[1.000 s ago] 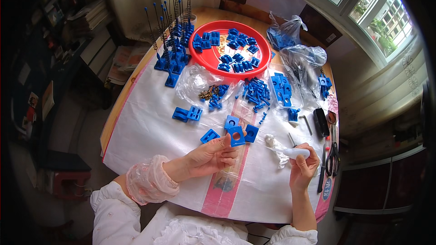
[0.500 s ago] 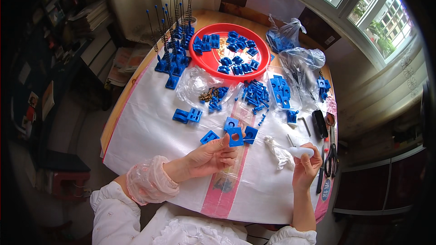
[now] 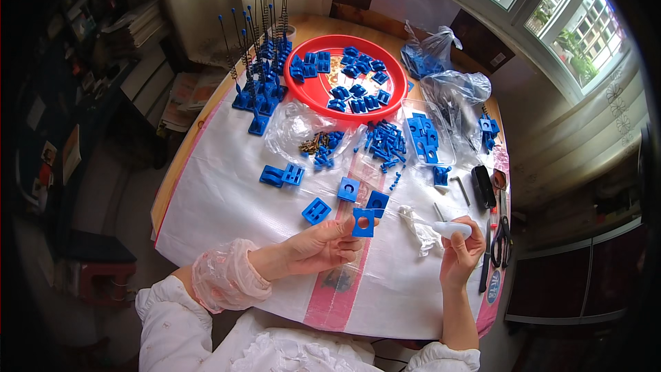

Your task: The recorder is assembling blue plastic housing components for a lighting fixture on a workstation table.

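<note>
Between the thumb and fingers of my left hand is a blue square plate with a round hole, raised above the cloth. My right hand is closed around a small white squeeze bottle, whose thin tip points left toward the plate, apart from it. Just beyond the held plate lie a blue square piece with a round recess and another blue square piece. A slotted blue block lies beyond my left hand, with a pair of blue blocks farther off.
A red round tray holds several blue blocks. Blue pieces with springs stand at the far left. Small blue rods, screws on clear plastic, and a clear container fill the middle. Crumpled white tissue and scissors lie right.
My left hand has brought the holed plate slightly nearer and tilted it differently. The bottle in my right hand has shifted a little, and its tip is now farther from the plate.
</note>
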Available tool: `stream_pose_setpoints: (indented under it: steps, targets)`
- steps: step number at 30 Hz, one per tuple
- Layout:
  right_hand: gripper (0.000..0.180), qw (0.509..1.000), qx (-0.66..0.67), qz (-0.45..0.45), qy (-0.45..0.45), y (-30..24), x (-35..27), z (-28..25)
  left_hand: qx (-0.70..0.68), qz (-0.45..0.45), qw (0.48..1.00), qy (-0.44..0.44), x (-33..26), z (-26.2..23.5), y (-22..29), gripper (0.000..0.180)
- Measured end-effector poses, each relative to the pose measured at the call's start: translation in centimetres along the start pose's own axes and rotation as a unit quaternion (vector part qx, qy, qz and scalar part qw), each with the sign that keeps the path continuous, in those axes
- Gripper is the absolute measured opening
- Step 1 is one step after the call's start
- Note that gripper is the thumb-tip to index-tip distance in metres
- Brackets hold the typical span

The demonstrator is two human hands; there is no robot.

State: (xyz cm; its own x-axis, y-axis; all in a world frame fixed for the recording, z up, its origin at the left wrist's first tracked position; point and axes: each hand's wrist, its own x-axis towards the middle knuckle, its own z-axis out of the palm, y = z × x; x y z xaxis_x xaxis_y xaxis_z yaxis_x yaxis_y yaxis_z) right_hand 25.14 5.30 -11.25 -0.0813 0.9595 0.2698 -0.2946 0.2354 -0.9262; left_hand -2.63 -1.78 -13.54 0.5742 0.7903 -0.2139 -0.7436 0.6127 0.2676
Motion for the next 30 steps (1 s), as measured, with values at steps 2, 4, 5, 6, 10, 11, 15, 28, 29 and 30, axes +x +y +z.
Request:
stream_pose_setpoints:
  steps: [2,4,5,6,10,11,15,28,29,30]
  targets:
    - [0.02,1.0,-0.004,-0.004,-0.001,0.13,-0.05,0.06,0.006,-0.007,1.0,0.003,-0.03,-0.05,-0.01,0.044]
    - [0.021,1.0,-0.011,-0.002,-0.003,0.19,-0.11,0.17,0.004,-0.014,1.0,0.005,-0.02,0.03,-0.04,0.042]
    - [0.021,1.0,-0.014,-0.002,-0.005,0.17,-0.13,0.19,0.0,-0.017,1.0,0.002,-0.01,-0.07,-0.06,0.042]
    - [0.021,1.0,-0.016,-0.003,-0.005,0.23,-0.12,0.16,-0.003,-0.019,1.0,-0.002,0.02,-0.27,-0.11,0.041]
    - [0.021,1.0,-0.019,-0.003,-0.006,0.37,-0.13,0.09,0.001,-0.019,1.0,-0.004,0.04,-0.17,-0.09,0.041]
    - [0.021,1.0,-0.019,-0.003,-0.006,0.35,-0.17,0.12,0.001,-0.02,1.0,-0.001,0.04,-0.12,-0.1,0.041]
    - [0.021,1.0,-0.025,0.003,-0.001,0.3,-0.23,0.23,0.003,-0.022,1.0,0.005,-0.01,-0.1,-0.1,0.04]
    - [0.022,1.0,-0.026,0.001,0.0,0.36,-0.2,0.23,-0.001,-0.017,1.0,-0.002,0.03,-0.16,-0.03,0.041]
    - [0.022,1.0,-0.025,-0.002,0.001,0.38,-0.19,0.22,-0.002,-0.018,1.0,-0.004,0.02,-0.17,-0.03,0.041]
    - [0.023,1.0,-0.024,-0.002,0.001,0.36,-0.19,0.24,-0.003,-0.019,1.0,-0.007,0.0,-0.19,-0.03,0.041]
